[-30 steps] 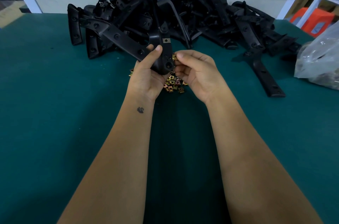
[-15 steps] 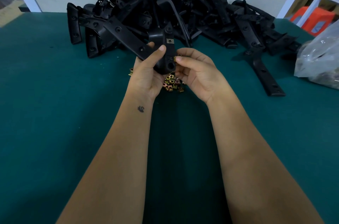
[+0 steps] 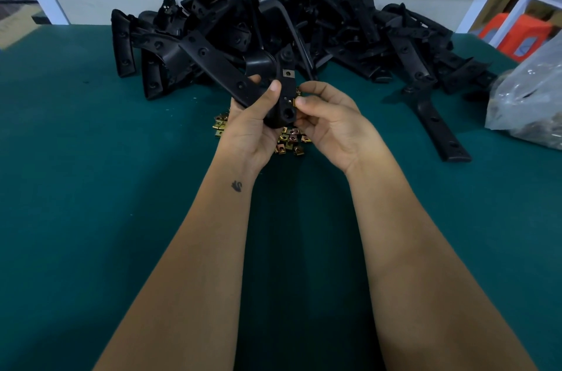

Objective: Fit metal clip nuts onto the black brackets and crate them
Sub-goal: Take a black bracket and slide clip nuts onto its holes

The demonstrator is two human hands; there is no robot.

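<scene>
Your left hand grips a black bracket, thumb pressed on its face, holding it above the middle of the green counter. One clip nut already sits on its upper end. Your right hand pinches a second clip nut against the bracket's right edge. Loose clip nuts lie on the counter just below your hands. A heap of brackets fills the far edge; a plastic bag sits at the right edge.
</scene>
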